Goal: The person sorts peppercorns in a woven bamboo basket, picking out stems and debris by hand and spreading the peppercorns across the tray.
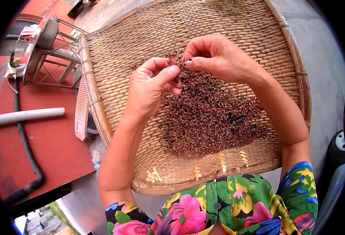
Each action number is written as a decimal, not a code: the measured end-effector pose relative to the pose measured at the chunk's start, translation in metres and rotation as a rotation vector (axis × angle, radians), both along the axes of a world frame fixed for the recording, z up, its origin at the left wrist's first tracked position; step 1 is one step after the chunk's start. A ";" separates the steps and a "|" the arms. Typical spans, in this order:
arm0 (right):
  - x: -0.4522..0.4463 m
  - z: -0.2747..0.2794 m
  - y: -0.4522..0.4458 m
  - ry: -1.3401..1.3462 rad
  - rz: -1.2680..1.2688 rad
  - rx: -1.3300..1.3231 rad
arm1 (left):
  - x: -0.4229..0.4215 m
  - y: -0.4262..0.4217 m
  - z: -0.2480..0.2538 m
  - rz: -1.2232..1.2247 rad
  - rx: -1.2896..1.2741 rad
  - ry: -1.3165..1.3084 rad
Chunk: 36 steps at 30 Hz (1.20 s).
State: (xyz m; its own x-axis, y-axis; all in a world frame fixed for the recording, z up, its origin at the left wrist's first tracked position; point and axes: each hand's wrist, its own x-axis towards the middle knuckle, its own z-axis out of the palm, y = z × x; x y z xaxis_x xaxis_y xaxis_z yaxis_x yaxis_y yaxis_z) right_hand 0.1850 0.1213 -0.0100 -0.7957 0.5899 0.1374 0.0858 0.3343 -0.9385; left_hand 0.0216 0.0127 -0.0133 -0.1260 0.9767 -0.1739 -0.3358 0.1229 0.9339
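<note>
Between my two hands, above the far side of the pile, is a thin sprig (179,59) of dried peppercorns with a few dark seeds. My left hand (151,86) pinches its stem between thumb and forefinger, the other fingers curled. From the right, my right hand (223,58) pinches at the same sprig with thumb and forefinger, knuckles up. Below them a heap of reddish-brown peppercorns (207,121), with black seeds showing, lies spread on a large woven bamboo tray (121,51). My fingers hide part of the sprig.
More thin stems (229,6) lie at the tray's far edge. To the left are a metal-framed stand (49,51), a white pipe (27,116), a black hose (24,145) and a pale ridged plastic piece (81,113). A wheel (340,141) shows at right.
</note>
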 end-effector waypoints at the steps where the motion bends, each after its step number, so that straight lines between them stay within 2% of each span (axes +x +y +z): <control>1: 0.001 0.002 0.003 -0.018 0.002 0.024 | -0.002 0.000 0.002 -0.027 -0.041 0.010; 4: 0.003 0.009 0.003 -0.131 0.033 -0.023 | -0.004 0.000 0.000 -0.055 -0.074 0.030; 6: 0.006 0.005 0.013 -0.079 -0.030 -0.195 | -0.009 0.000 -0.001 -0.117 -0.147 -0.004; 8: 0.010 0.008 0.021 -0.143 -0.126 -0.109 | -0.015 0.000 -0.004 -0.096 -0.142 0.029; 10: 0.005 0.006 0.014 -0.108 -0.034 -0.167 | -0.011 0.002 -0.004 -0.080 -0.137 0.063; 12: 0.002 0.006 0.004 -0.153 0.010 -0.146 | 0.006 0.004 -0.003 0.054 0.020 0.070; 13: 0.000 0.008 -0.001 -0.191 0.024 -0.139 | 0.007 0.002 -0.003 0.037 0.081 0.056; 15: -0.003 0.008 -0.008 -0.286 0.036 -0.075 | 0.010 0.002 -0.008 0.010 0.095 0.090; 18: -0.004 0.008 -0.016 -0.281 0.064 -0.068 | 0.007 0.002 -0.015 -0.001 0.119 0.164; 21: 0.005 0.010 0.001 -0.272 0.064 -0.025 | 0.000 0.000 -0.005 0.059 0.011 0.176; 24: 0.013 0.015 0.021 -0.235 -0.017 -0.152 | -0.025 0.001 -0.001 0.028 -0.021 0.097; 26: 0.012 0.019 0.016 -0.225 -0.017 -0.148 | -0.019 0.001 0.001 -0.003 -0.027 0.082; 28: 0.008 0.018 0.007 -0.215 -0.001 -0.131 | -0.004 0.002 0.003 -0.114 -0.035 -0.056; 30: 0.005 0.015 0.002 -0.230 0.024 -0.106 | 0.006 0.001 0.000 -0.117 -0.030 -0.113; 33: 0.000 0.006 -0.005 -0.219 0.079 -0.037 | 0.009 0.000 -0.011 -0.181 -0.003 0.235; 36: 0.005 0.013 -0.003 -0.226 0.125 -0.062 | 0.003 -0.002 -0.001 -0.214 -0.102 0.281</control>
State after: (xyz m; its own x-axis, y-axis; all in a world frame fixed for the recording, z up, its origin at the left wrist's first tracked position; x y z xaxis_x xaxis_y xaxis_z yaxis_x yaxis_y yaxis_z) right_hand 0.1896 0.1188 0.0025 -0.8693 0.4868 -0.0858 0.2576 0.2979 -0.9192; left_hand 0.0242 0.0105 -0.0146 0.0229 0.9655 -0.2592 -0.0248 0.2598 0.9653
